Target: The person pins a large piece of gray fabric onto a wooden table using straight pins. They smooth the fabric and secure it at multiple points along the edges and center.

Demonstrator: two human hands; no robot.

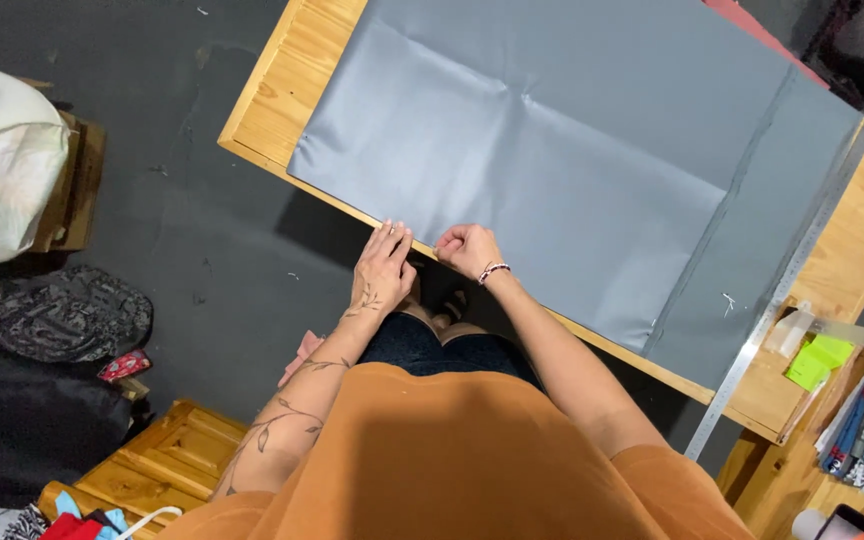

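In the head view, a grey cloth (pixel 572 150) lies spread flat over a wooden table (pixel 282 90), filling most of the top from 11 o'clock across to 3 o'clock, with creases through its middle and a darker seam band towards 3 o'clock. The left hand (pixel 384 265) rests flat, fingers stretched and close together, on the near edge of the cloth just below the centre of the frame. Just beside it, at its 3 o'clock, the right hand (pixel 467 248) is curled narrow, fingertips pinching the same edge; a beaded bracelet (pixel 493 270) rings its wrist. A long metal ruler (pixel 802 250) runs from 1 o'clock down to 5 o'clock over the cloth's far end. Green paper slips (pixel 818 362) sit in a clear tray at 4 o'clock
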